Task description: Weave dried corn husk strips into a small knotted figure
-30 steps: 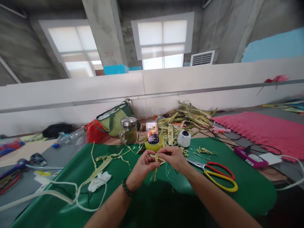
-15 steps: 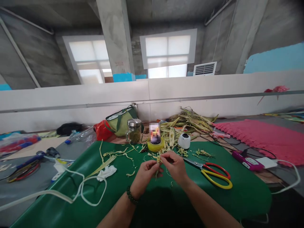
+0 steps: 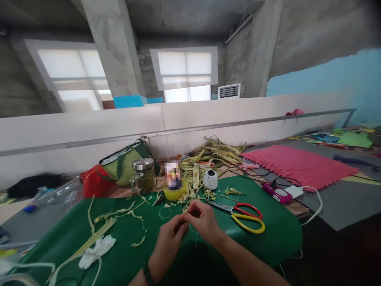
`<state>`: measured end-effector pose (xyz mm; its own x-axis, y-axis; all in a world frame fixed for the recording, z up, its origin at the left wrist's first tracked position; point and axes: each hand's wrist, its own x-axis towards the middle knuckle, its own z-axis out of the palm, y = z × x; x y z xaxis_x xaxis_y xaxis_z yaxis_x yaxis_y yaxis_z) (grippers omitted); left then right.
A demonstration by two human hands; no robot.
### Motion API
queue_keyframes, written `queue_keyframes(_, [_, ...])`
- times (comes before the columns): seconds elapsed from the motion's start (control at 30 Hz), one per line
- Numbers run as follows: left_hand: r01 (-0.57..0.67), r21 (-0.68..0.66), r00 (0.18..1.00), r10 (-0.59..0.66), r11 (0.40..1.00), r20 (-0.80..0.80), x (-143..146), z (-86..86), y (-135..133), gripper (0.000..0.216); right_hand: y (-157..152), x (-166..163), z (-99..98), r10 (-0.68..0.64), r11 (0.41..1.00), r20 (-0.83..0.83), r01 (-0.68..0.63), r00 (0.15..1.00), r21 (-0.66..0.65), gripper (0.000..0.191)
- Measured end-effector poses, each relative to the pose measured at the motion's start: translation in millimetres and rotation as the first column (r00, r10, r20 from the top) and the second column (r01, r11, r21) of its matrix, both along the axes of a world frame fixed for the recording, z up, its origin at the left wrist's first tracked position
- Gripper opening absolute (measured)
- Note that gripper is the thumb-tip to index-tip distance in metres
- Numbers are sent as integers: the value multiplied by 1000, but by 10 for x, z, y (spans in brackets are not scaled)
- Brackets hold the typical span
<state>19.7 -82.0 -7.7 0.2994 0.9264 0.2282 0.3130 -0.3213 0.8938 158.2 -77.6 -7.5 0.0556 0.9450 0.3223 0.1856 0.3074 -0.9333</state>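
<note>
My left hand (image 3: 170,234) and my right hand (image 3: 203,219) meet over the green mat (image 3: 262,242), fingers curled and pinched together on a small pale husk piece that is mostly hidden between them. A thin strand trails from the pinch. Red and yellow scissors (image 3: 242,212) lie just right of my right hand. Loose husk strips (image 3: 119,212) are scattered on the mat to the left and beyond my hands.
Behind the mat stand a glass jar with a metal lid (image 3: 143,175), a phone on a yellow tape roll (image 3: 174,184), a small white device (image 3: 210,179) and a heap of corn husks (image 3: 214,153). A green bag (image 3: 123,163), pink mat (image 3: 297,165) and magenta gadget (image 3: 276,192) lie around.
The view has swung right and tilted, so everything sits further left. My hands stay together and have drawn closer; the husk piece that showed between them is now mostly covered.
</note>
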Motion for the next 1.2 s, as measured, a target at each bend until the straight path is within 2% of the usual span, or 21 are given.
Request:
queue_keyframes(0.03, [47,-6,997,-47,999,-60,-21,45,34,25,-6,79,52,-1,1000,21,0,1000,17,18])
queue_keyframes(0.1, [56,-36,987,-61,998,-152,-75,159,115,38,5,302,189,3,998,102,-8,995,55,17])
queue_keyframes(0.17, [73,-34,977,-78,997,-196,-122,262,216,38,93,605,339,-39,995,188,21,982,93,17])
queue_keyframes(0.23, [91,-45,977,-98,995,-189,-136,309,338,36,286,955,466,-136,983,280,94,950,157,17])
queue_keyframes(0.33, [101,-59,992,-105,993,-74,-87,228,524,40,707,1447,571,-247,968,374,210,894,136,14])
queue_keyframes(0.43, [67,-58,996,-64,996,60,-21,28,660,40,1082,1748,575,-227,973,392,223,891,55,19])
queue_keyframes(0.5, [54,-32,997,-52,998,65,-13,-102,711,35,1219,1823,546,-180,980,381,197,907,-4,25])
queue_keyframes(0.57, [79,-19,997,-79,997,17,-37,-191,742,31,1255,1831,520,-127,986,351,158,928,-59,30])
queue_keyframes(0.63, [91,-65,996,-91,994,-2,-74,-227,759,31,1212,1813,520,-78,988,314,116,946,-103,35])
queue_keyframes(0.8, [120,-115,992,-123,986,-17,-95,-197,763,29,1043,1749,657,130,964,160,-87,979,-250,37])
queue_keyframes(0.93, [140,-102,986,-148,985,-72,-73,-208,745,26,1063,1465,694,213,957,160,-173,964,-235,32])
queue_keyframes(1.03, [133,-109,986,-142,985,-83,-86,-221,746,27,1074,1085,521,327,938,285,-275,901,-210,23])
queue_keyframes(1.2, [39,-138,999,-43,990,-24,-118,-181,782,30,927,572,81,297,954,576,-262,762,-146,5])
